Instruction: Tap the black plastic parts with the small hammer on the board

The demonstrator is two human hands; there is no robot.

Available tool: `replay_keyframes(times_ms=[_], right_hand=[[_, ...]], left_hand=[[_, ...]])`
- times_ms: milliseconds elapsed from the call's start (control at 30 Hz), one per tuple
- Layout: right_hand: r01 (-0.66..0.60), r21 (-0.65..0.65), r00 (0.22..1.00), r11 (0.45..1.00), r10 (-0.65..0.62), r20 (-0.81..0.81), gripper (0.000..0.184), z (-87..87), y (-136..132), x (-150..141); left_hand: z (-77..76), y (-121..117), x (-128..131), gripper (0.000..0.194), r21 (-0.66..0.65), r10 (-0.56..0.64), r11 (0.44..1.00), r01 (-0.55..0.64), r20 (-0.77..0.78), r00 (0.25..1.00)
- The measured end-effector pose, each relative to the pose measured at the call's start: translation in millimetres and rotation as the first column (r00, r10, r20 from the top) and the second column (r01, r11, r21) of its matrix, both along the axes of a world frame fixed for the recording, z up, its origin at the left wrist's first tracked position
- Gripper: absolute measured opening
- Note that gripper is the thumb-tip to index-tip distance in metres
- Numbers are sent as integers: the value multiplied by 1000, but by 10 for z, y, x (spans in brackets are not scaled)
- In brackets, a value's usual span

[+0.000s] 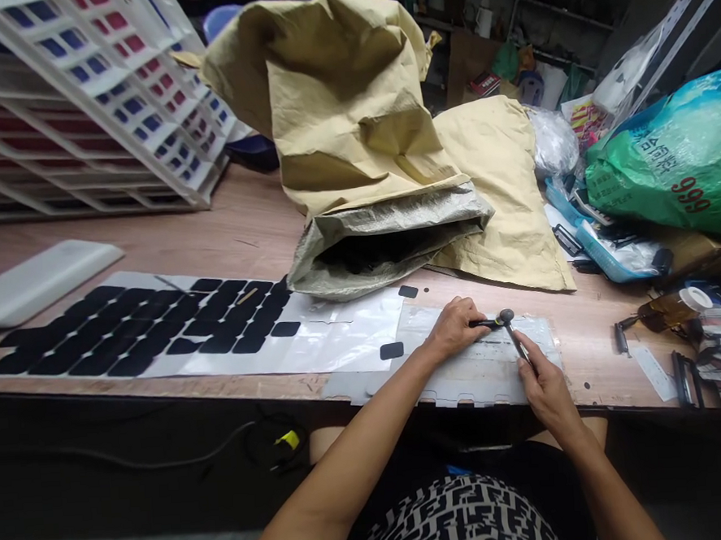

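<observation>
My left hand (455,328) is closed, its fingers pinching a slim black piece (483,323) with a small yellow mark near its right end. My right hand (545,379) wraps round the handle of a small hammer-like tool (506,318) with a rounded metal head. That head sits against or just over the right end of the black piece; contact cannot be made out. Beneath both hands lies a worn grey mat (446,383). Black rounded pads (391,350) lie to the left of my left hand, and many more cover a white sheet (346,344).
An open kraft sack (359,156) stands behind my hands, with another sack (496,188) beside it. White plastic crates (165,180) fill the back left. A green bag (671,161), a blue tray (616,258) and a brown bottle (662,311) are at the right.
</observation>
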State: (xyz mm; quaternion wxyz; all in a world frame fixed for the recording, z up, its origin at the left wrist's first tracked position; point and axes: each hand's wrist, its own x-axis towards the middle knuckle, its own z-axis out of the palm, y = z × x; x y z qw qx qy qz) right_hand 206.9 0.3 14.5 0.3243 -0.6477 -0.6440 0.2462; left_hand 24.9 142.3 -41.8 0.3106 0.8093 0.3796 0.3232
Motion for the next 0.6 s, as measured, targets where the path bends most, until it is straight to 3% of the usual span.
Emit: replay_keyframes(times_ms=[100, 233, 400, 533, 600], right_hand=[[88, 3, 996, 996, -88, 27, 50, 49, 147, 146], [222, 144, 942, 964, -250, 224, 50, 82, 637, 438], [286, 226, 750, 931, -365, 551, 45, -109, 1231, 682], [260, 320, 576, 911, -413, 705, 44, -288, 1344, 667], [268, 335, 544, 903, -429, 721, 43, -309, 1332, 637]], left_hand=[[24, -8, 1, 14, -6, 15, 1000, -15, -11, 1000], [64, -20, 1, 11, -2, 16, 1000, -17, -31, 999], [73, -26, -3, 10, 39, 12, 999, -11, -29, 999], [61, -5, -13, 12, 59, -24, 998, 26, -27, 999], [75, 7, -14, 16, 54, -44, 998, 46, -23, 999]])
